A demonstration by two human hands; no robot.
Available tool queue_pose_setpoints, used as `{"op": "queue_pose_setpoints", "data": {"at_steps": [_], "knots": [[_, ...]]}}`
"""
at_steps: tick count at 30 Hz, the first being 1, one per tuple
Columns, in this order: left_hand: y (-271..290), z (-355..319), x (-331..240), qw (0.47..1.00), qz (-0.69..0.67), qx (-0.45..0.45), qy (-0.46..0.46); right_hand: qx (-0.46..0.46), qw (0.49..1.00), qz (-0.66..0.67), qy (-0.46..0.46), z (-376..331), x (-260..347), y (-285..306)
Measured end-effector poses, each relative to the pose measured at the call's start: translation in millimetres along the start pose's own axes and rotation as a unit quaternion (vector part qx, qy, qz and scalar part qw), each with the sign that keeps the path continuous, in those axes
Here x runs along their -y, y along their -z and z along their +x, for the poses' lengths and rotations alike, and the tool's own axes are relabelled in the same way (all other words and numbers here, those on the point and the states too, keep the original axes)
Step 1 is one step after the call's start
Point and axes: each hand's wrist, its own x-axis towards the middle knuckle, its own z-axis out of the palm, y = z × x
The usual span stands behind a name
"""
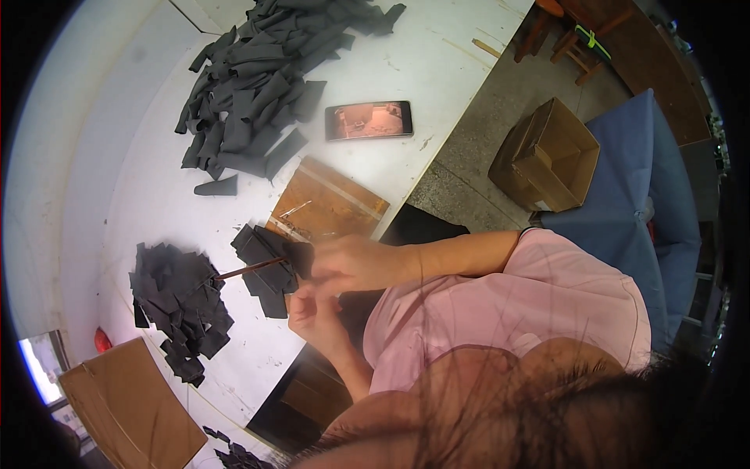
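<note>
My right hand [344, 263] is closed, its fingers at a small dark grey fabric piece [298, 257]. A thin brown stick [248, 268] runs from that piece toward a heap of small dark pieces [180, 297] on the left. Just below, my left hand [314, 307] has its fingers pinched together close to the right one; what they hold, if anything, is too small to see. Beside both hands lies a stack of flat dark fabric pieces [266, 277], partly over a brown board [332, 199].
A large pile of grey fabric pieces [250, 94] covers the far part of the white table [437, 78]. A phone [369, 120] lies near it. One cardboard box [133, 402] is at lower left; another open box [547, 156] stands off the table, by blue cloth [633, 180].
</note>
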Motion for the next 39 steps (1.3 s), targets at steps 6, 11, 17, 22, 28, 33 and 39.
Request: {"op": "queue_pose_setpoints", "data": {"at_steps": [6, 11, 17, 22, 28, 33, 39], "knots": [[-15.5, -5.5, 10.2, 0.97, 0.202, -0.103, -0.085, 0.017, 0.981, -0.17, 0.096, -3.3, -13.6, -10.1], [-8.4, 7.3, 11.1, 0.989, 0.002, -0.149, -0.02, 0.005, 0.969, -0.236, 0.068, -5.2, -17.0, -14.2], [12.3, 12.3, 10.5, 0.914, -0.387, 0.05, 0.116, -0.027, 0.996, 0.081, -0.034, 0.6, -32.1, -13.0], [1.4, 11.0, 8.2, 0.994, -0.098, -0.041, 0.035, 0.126, 0.851, 0.387, -0.333, 1.9, -4.2, 5.0], [-7.2, 9.1, 9.0, 0.988, 0.026, -0.137, -0.071, 0.131, 0.88, 0.337, -0.308, 1.2, -21.3, -11.1], [19.2, 6.6, 5.7, 0.946, -0.287, 0.144, 0.055, 0.121, 0.869, 0.386, -0.284, -1.3, -15.4, -2.4], [5.7, -13.2, -26.9, 0.929, -0.313, 0.161, 0.113, 0.122, 0.841, 0.46, -0.256, -2.2, -16.0, -11.2]]}}
